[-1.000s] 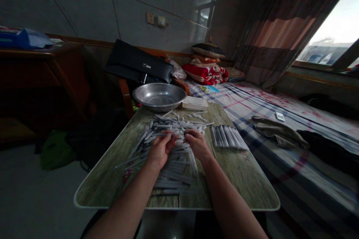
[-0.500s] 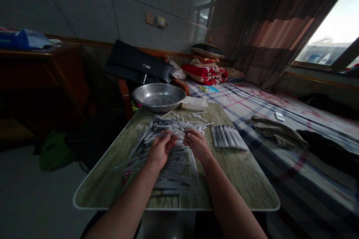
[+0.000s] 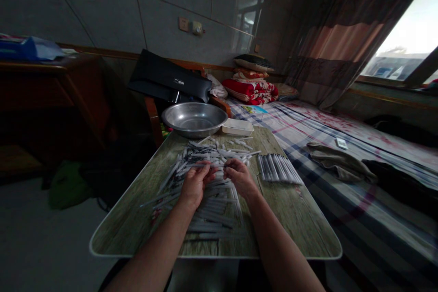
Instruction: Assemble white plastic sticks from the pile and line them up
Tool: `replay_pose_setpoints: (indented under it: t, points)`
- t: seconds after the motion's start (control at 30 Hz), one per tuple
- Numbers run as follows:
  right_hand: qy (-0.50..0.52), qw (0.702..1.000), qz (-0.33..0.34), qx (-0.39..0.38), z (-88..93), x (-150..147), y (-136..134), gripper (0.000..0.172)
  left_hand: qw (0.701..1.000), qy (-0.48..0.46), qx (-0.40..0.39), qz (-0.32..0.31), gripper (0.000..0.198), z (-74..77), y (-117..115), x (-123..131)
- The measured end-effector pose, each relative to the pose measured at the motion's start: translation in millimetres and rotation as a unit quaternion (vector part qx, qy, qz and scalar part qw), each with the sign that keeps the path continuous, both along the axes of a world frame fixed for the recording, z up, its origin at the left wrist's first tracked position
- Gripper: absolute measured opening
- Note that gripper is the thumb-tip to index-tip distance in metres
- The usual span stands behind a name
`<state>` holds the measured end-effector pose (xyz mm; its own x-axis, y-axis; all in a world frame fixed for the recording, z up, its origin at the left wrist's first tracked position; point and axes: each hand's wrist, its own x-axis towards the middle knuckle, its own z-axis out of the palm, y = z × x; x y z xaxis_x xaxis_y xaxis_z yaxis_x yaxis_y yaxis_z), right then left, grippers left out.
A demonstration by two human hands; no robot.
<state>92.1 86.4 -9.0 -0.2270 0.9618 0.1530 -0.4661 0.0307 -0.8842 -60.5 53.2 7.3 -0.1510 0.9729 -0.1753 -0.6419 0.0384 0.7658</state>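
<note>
Over a heap of loose pen parts (image 3: pixel 200 149), my left hand (image 3: pixel 194 185) is closed in a pinch on a thin pale pen tube (image 3: pixel 213 165) lying sideways. Facing it, my right hand (image 3: pixel 240 178) also pinches with thumb and fingertips at the tube's right end; what exactly sits between those fingers is too small to make out. Translucent pen barrels (image 3: pixel 214 216) lie crosswise beneath and in front of both hands. To the right of my right hand, a row of pens (image 3: pixel 278 169) with dark ends lies side by side.
All this lies on a wood-patterned table (image 3: pixel 294 223) with a pale rim. A metal basin (image 3: pixel 195 118) and a white plastic tray (image 3: pixel 237 127) stand at its far end. A bed (image 3: pixel 328 123) with checked sheets borders the right side; behind the basin leans a black monitor-like panel (image 3: pixel 167 75).
My right hand's fingers have shifted slightly and curled more toward the tube's end. My left hand stays almost where it was. The parts on the table look unchanged.
</note>
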Motion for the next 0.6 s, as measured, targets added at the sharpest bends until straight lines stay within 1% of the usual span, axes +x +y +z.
replay_pose_setpoints:
  t: [0.3, 0.47, 0.6]
  points:
    - [-0.038, 0.999, -0.022, 0.009, -4.4, -0.7, 1.6, 0.023, 1.000, 0.007, 0.004, -0.005, 0.026, 1.4, -0.1, -0.8]
    - [-0.123, 0.990, -0.048, 0.050, -8.0, 0.3, 2.2, 0.021, 1.000, 0.019, 0.015, -0.011, 0.026, -1.3, 1.3, -1.7]
    - [-0.188, 0.978, -0.059, 0.069, -6.4, -1.2, 0.0, 0.022, 0.999, 0.026, 0.019, -0.013, 0.027, -1.9, 1.4, -2.2]
